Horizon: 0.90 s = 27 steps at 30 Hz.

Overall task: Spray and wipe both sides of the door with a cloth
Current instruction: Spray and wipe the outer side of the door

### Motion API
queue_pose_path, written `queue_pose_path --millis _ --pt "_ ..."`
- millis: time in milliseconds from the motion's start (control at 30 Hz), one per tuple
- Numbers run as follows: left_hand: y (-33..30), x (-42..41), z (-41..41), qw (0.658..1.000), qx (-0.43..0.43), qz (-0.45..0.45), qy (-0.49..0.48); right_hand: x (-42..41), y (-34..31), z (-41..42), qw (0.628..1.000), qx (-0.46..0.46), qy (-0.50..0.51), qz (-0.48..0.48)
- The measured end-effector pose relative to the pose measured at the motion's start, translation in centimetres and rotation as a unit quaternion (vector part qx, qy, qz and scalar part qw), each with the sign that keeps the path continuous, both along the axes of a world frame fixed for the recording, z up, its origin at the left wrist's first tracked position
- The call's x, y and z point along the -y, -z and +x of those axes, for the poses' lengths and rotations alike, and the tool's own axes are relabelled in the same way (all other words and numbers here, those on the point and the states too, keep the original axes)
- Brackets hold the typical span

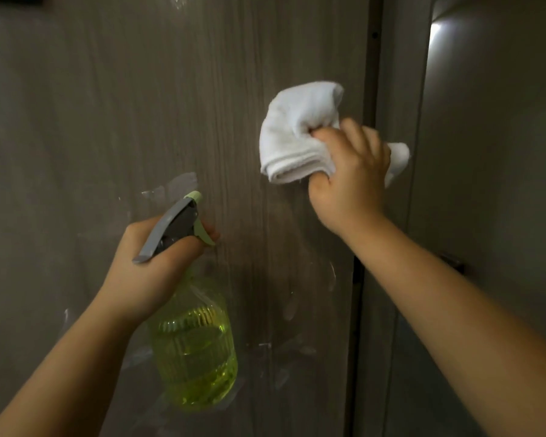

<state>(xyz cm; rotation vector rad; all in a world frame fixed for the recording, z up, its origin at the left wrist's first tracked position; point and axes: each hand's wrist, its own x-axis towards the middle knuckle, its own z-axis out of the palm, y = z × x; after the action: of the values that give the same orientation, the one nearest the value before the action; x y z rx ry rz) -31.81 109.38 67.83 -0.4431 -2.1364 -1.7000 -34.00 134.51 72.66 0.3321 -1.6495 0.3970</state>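
Facing me and filling nearly the whole view is the door (177,121), a grey-brown wood-grain panel with pale streaks and smears low down and a faint wet patch just above the sprayer's nozzle. To its right runs the door's dark vertical edge, and beyond that stands a lighter grey frame (397,216) with a bright glare near the top right corner.

Next comes the spray bottle (196,351) — a ribbed, translucent yellow-green body about half full of liquid, with a grey sprayer head and a pale green trigger and nozzle tip aimed at the door. My left hand (152,263) grasps it by the neck, fingers curled round under the head and one finger on the trigger.

Higher and to the right, the cloth (293,134) — white, folded and bunched — lies against the door near its right edge. My right hand (347,178) clenches a fold of it, thumb and fingers curled into the fabric, a loose end poking out past my knuckles on the right.
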Motion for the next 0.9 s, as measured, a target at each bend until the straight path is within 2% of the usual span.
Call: queue_pose_path --millis 67,133,267,367,500,567,700,900 --pt "0.2 -0.2 0.5 1.0 -0.015 0.002 -0.022 0.4 2.9 0.2 1.0 0.011 -0.016 0.021" --pt "0.1 -1.0 2.3 0.996 -0.07 -0.006 -0.049 0.9 6.2 0.6 0.998 0.027 -0.036 0.042" --pt "0.4 -0.9 3.6 0.99 -0.123 -0.041 -0.057 1.2 10.9 1.7 0.991 0.086 -0.055 0.09" --pt "0.6 -0.6 4.9 0.989 -0.117 -0.039 -0.082 1.0 9.5 2.5 0.987 0.107 -0.103 0.051" --pt "0.4 0.5 6.0 0.99 -0.115 -0.029 -0.07 1.7 6.0 3.1 0.963 0.112 -0.22 -0.103" --pt "0.4 0.9 6.7 0.989 -0.117 -0.042 -0.084 2.3 4.5 3.3 0.947 0.118 -0.261 -0.144" --pt "0.8 2.3 7.3 0.987 -0.096 -0.068 -0.11 3.9 2.5 3.7 0.949 0.116 -0.256 -0.145" --pt "0.9 4.2 8.3 0.987 -0.09 -0.09 -0.094 5.6 -0.1 3.7 0.953 0.109 -0.251 -0.133"
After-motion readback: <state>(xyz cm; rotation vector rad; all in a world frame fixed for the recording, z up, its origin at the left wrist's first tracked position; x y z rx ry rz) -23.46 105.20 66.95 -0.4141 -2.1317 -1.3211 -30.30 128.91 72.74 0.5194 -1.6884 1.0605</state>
